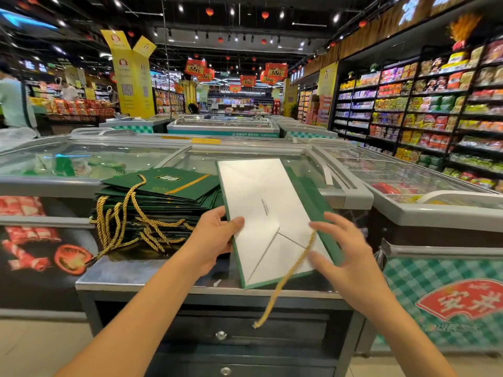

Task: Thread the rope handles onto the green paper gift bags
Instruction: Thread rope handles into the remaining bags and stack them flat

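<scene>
Left hand (215, 235): is gripping the left edge of the green gift bag (261, 208), with the thumb pressing on its white face and the fingers curling underneath.
Right hand (345, 248): is reaching to the bag's right green edge with its fingers spread. It is blurred, so I cannot tell whether it is pinching the rope or only touching it.
Green gift bag: is lying folded flat and skewed, white side up. Its near end is sitting low over the desk.
Rope (288, 276): this gold cord is running from the bag's right edge across its near corner. It is dangling below the bag, with its loose end hanging free.
Stack of bags (163, 197): is sitting just left of the bag, with gold handles spilling toward the near side.
Desk (152, 273): is standing under the bag, showing a metal top and dark drawers.
Freezers (81, 159): are standing beyond the bag, glass lids closed.
Shelves (435, 104): are lining the aisle far right of the bag, packed with goods.
</scene>
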